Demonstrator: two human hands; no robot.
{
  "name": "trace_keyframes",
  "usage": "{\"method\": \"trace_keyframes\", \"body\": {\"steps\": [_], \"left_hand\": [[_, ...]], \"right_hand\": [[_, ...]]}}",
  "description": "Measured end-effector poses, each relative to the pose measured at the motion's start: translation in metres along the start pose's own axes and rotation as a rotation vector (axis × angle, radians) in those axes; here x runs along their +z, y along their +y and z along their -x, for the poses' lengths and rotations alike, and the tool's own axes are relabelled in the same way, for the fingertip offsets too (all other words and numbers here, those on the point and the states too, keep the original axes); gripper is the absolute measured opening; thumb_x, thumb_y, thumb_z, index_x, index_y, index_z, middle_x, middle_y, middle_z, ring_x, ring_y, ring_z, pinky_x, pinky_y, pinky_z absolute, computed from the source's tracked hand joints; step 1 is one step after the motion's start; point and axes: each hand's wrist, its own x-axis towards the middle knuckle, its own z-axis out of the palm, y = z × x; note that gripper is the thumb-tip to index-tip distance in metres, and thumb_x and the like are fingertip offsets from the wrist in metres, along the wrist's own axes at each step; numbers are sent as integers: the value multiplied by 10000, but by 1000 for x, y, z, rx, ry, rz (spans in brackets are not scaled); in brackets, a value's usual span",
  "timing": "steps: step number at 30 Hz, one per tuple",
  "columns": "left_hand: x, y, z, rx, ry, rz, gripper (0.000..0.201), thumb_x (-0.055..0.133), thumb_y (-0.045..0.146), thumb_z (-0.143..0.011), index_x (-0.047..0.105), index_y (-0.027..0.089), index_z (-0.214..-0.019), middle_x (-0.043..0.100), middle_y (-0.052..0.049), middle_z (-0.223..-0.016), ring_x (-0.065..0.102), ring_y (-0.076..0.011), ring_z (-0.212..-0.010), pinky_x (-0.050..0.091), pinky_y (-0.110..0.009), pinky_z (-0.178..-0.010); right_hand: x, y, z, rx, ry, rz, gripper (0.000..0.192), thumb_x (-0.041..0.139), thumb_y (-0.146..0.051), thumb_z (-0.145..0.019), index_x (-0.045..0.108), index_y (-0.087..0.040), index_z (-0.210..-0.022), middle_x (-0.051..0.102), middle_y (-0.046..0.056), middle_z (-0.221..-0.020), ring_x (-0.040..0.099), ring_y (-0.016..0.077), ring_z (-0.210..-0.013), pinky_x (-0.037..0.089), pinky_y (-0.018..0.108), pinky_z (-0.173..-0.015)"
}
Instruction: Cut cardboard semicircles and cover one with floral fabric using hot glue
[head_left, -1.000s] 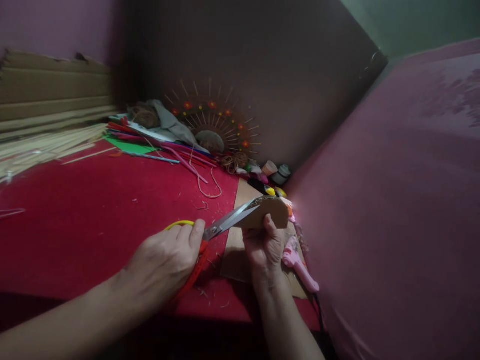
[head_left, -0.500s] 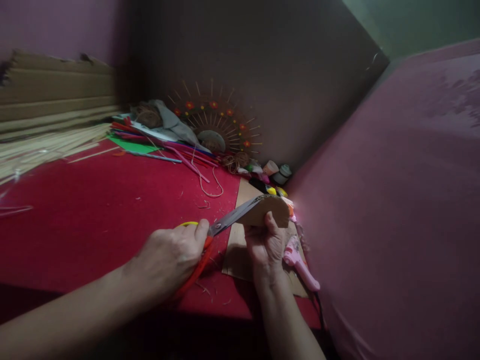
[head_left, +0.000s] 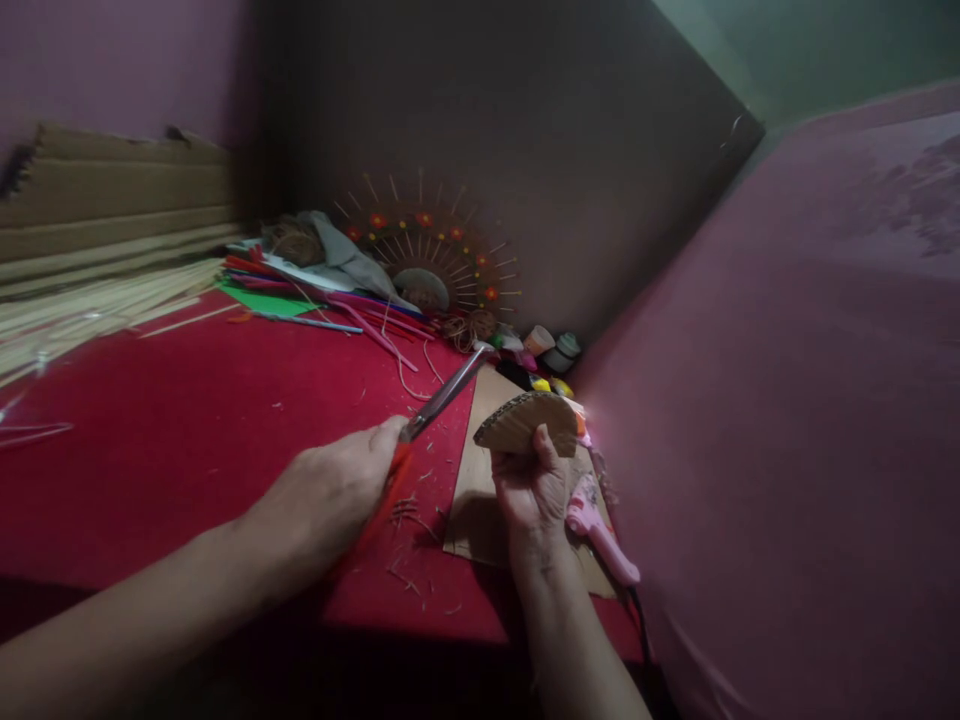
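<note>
My left hand (head_left: 337, 490) is closed around the orange handles of a pair of scissors (head_left: 442, 395). The blades are together and point up and to the right, apart from the cardboard. In my right hand (head_left: 531, 490) is a half-round piece of cardboard (head_left: 529, 420), pinched with the thumb on its near face and the other fingers behind it. Its curved edge faces up and shows the corrugated layers. Beneath my hands are a flat cardboard sheet (head_left: 469, 515) and small scraps (head_left: 405, 510) scattered on the red cloth (head_left: 225, 430).
A pink glue gun (head_left: 600, 530) lies to the right of my right hand. Toward the wall are coloured pipe cleaners (head_left: 337, 300), twine (head_left: 469, 328), small jars (head_left: 562, 350) and a fan-shaped decoration with flowers (head_left: 427, 240). Thin wooden sticks (head_left: 112, 310) lie at left.
The scissors have come away from the cardboard, moving left, and their blades have closed. A small scrap now lies on the red cloth below them. My right hand has barely moved.
</note>
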Motion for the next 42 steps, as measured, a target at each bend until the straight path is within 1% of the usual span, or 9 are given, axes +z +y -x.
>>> {"method": "trace_keyframes", "body": {"steps": [4,9,14,19,26,32,36,40,42], "left_hand": [[-4,11,0,48,85,-157,441,347,52,-878,454,-18,-1300,685,-223,-1041,690,-291,-928,604,-409,-783],[-6,28,1,181,178,-252,401,346,-18,-843,511,-69,-1204,701,-222,-877,715,-301,-782,627,-383,-652],[-6,34,-3,178,200,-256,383,322,-38,-835,555,-80,-1136,707,-229,-851,722,-291,-727,627,-366,-594],[-4,34,-4,184,190,-259,398,310,-40,-838,576,-87,-1130,708,-227,-831,723,-279,-710,615,-339,-560],[1,36,0,144,74,-352,443,297,-48,-842,596,-81,-1167,702,-252,-898,714,-307,-781,589,-365,-556],[-2,38,-3,62,-45,-339,382,323,-9,-846,663,40,-1015,681,-176,-823,684,-272,-707,567,-357,-568],[-3,37,-6,70,-102,-299,351,367,7,-822,648,32,-1032,677,-165,-793,688,-269,-685,563,-336,-532],[1,30,-8,36,-215,-256,358,373,9,-827,636,10,-1071,685,-154,-748,703,-287,-645,567,-358,-471],[2,24,-8,24,-162,-226,357,375,21,-844,615,0,-1107,703,-181,-816,719,-297,-709,594,-377,-520]], "right_hand": [[0,-1,0,24,-18,-18,179,702,-99,-762,731,-263,-828,785,-50,-815,715,130,-829,515,389,-989],[-1,-1,0,55,-38,-46,144,718,-122,-764,733,-252,-825,787,-52,-796,719,120,-843,527,333,-965],[-1,-2,0,60,-17,-81,161,688,-97,-776,734,-235,-847,796,-48,-829,727,100,-810,549,282,-912],[-2,-2,0,41,-23,-66,160,695,-95,-770,736,-232,-841,795,-39,-818,730,112,-819,541,312,-946],[-1,-1,2,-2,-45,-58,179,711,-97,-746,735,-250,-836,788,-38,-785,739,153,-851,535,400,-971],[3,-2,1,14,13,-79,171,658,-82,-787,731,-235,-810,786,-24,-765,738,148,-819,535,403,-972],[1,1,1,-1,-21,-43,167,681,-98,-782,732,-251,-825,788,-37,-773,737,137,-813,532,403,-978],[1,3,6,22,-51,-51,182,670,-92,-781,741,-251,-839,794,-32,-800,736,129,-779,587,341,-858],[3,2,7,37,-36,-61,178,663,-92,-779,744,-246,-816,792,-28,-776,737,131,-748,605,311,-770]]}}
